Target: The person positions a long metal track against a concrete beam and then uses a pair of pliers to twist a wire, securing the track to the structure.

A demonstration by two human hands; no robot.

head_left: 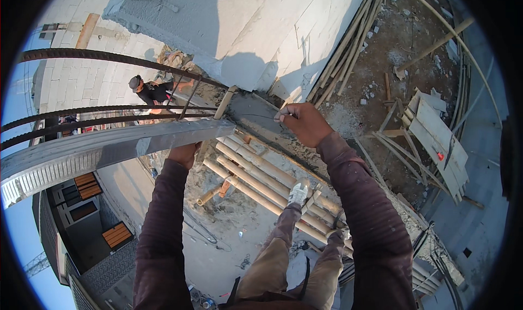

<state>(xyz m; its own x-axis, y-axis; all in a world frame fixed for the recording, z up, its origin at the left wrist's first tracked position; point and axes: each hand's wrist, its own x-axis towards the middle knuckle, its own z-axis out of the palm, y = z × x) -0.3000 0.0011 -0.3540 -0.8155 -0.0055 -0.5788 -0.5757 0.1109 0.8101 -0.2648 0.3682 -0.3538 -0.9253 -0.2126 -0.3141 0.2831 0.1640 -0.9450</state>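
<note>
My right hand (305,123) is closed in a pinch, thumb against the curled fingers, above a narrow strip of grey concrete (251,107). A thin dark wire (257,115) runs leftward from its fingertips. My left hand (183,154) is raised against the lower edge of a long grey beam (136,141), which hides its fingers. The beam extends to the left rim. Ribbed steel bars (131,61) run above it, joined by thin cross ties (189,96). A short wooden piece (224,103) stands where the bars end.
My feet stand on bamboo poles (261,174) high above the ground. A pale block wall (272,32) rises ahead. Another person (152,91) in dark clothes is lower left. Bamboo poles (354,37) lean beside the wall. A wooden trestle with boards (436,141) stands at right.
</note>
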